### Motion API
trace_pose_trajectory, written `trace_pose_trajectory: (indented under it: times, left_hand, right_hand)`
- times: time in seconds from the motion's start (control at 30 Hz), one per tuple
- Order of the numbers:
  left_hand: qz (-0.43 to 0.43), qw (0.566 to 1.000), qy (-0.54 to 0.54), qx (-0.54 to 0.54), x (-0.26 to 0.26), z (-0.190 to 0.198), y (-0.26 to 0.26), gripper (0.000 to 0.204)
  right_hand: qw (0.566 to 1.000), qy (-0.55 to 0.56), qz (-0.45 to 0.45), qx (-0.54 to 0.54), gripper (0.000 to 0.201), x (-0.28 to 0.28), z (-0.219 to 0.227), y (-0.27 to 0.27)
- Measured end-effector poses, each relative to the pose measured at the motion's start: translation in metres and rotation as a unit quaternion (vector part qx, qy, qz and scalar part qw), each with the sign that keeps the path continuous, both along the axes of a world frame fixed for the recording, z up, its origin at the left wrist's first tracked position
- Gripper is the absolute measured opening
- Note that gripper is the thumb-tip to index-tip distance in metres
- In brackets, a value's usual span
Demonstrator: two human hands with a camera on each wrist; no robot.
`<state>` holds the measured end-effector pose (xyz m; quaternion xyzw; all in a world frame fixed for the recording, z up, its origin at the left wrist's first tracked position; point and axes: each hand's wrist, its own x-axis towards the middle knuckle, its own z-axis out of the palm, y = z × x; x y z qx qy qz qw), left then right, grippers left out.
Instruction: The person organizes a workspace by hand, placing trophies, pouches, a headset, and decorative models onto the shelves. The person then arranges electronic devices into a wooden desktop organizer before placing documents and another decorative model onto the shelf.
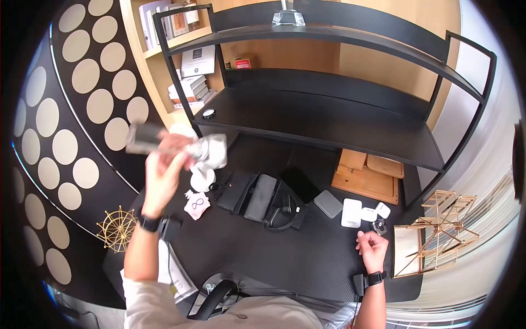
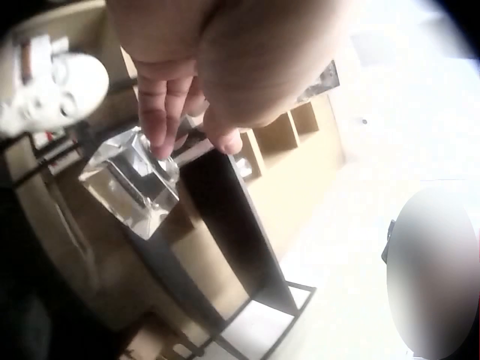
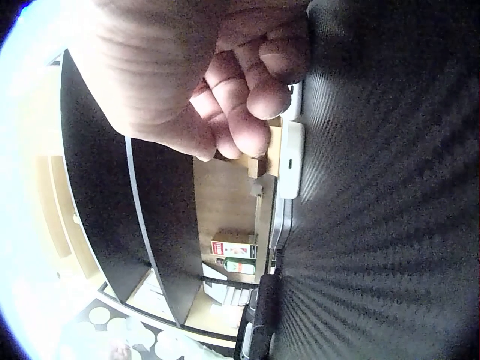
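— Two hands, two jobs, as we read it. Our left hand (image 1: 164, 164) is raised above the desk, fingers curled round a clear, faceted glass block (image 2: 131, 184); the head view blurs it, but the wrist view shows the fingertips (image 2: 161, 131) pinching its upper edge.

— And the white crumpled cloth (image 1: 211, 151)?

— It sits just right of that hand, touching the block's far end. We can't tell whether the same fingers hold it too.

— So which step are we in?

— We judge it to be wiping or unwrapping the block in mid-air, well above the black carbon-weave desk top (image 1: 285, 252).

— And the right hand (image 1: 372, 247)?

— It rests on the desk, fingers curled into a loose fist, holding nothing. Just ahead of its knuckles lie a small white rounded case (image 1: 351, 213) and a grey flat pad (image 1: 328, 203).

— What does the next move call for?

— A firm pinch, we think: smooth glass could slip. The right hand would have to come up to take the cloth.
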<state>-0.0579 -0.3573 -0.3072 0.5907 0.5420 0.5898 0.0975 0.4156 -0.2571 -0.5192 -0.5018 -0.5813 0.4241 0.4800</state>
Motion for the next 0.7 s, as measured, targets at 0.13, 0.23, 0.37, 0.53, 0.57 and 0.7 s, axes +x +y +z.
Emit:
trace_pose_trajectory:
  times: [0.13, 0.23, 0.37, 0.53, 0.57, 0.7]
  left_hand:
    - [-0.063, 0.997, -0.029, 0.017, 0.024, 0.015, 0.092, 0.025]
    - [-0.123, 0.992, -0.004, -0.009, 0.035, 0.029, 0.149, 0.018]
    - [-0.124, 0.989, 0.037, -0.07, 0.047, 0.04, 0.206, 0.015]
    - [-0.132, 0.98, 0.06, -0.138, 0.051, 0.052, 0.267, 0.011]
    - [-0.124, 0.981, 0.06, -0.137, 0.053, 0.053, 0.278, 0.01]
    - [-0.099, 0.983, 0.077, -0.135, 0.046, 0.046, 0.323, 0.01]
  right_hand:
    - [1.0, 0.009, -0.006, 0.002, 0.029, 0.001, -0.001, 0.0]
    - [1.0, 0.0, 0.001, 0.005, 0.028, -0.001, 0.001, -0.002]
    - [1.0, -0.006, -0.003, 0.018, 0.028, 0.001, 0.002, -0.003]
    - [1.0, 0.0, -0.012, 0.016, 0.028, 0.002, 0.0, -0.001]
    - [1.0, 0.001, -0.015, 0.015, 0.028, 0.002, 0.001, -0.001]
    - [1.0, -0.015, -0.011, 0.006, 0.028, 0.002, 0.0, -0.001]
